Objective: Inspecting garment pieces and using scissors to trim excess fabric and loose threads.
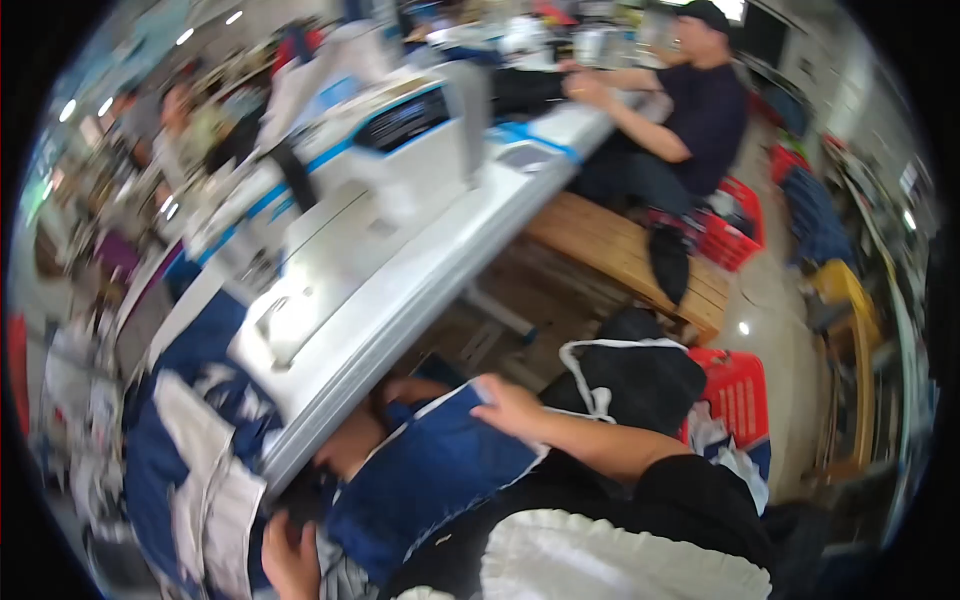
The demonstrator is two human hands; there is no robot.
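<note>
A navy-blue fabric piece (450, 457) with pale, frayed edges lies across my lap. My right hand (514, 409) grips its upper corner between thumb and fingers. Low in the view, my left hand (291, 559) is raised with thumb and fingers apart and no cloth visible between them. Just left of it hang navy cloth (154, 480) and cream fabric panels (225, 517) over the end of the sewing table (420, 300). On that table stands a white industrial sewing machine (330, 180) with blue trim; its lamp lights the needle area.
A wooden bench (600, 247) stands beyond the table's front edge. Black fabric with white cord (622, 382) lies by my right arm, beside a red plastic basket (727, 390). A co-worker (697, 112) sits at the far end, near another red basket (731, 232).
</note>
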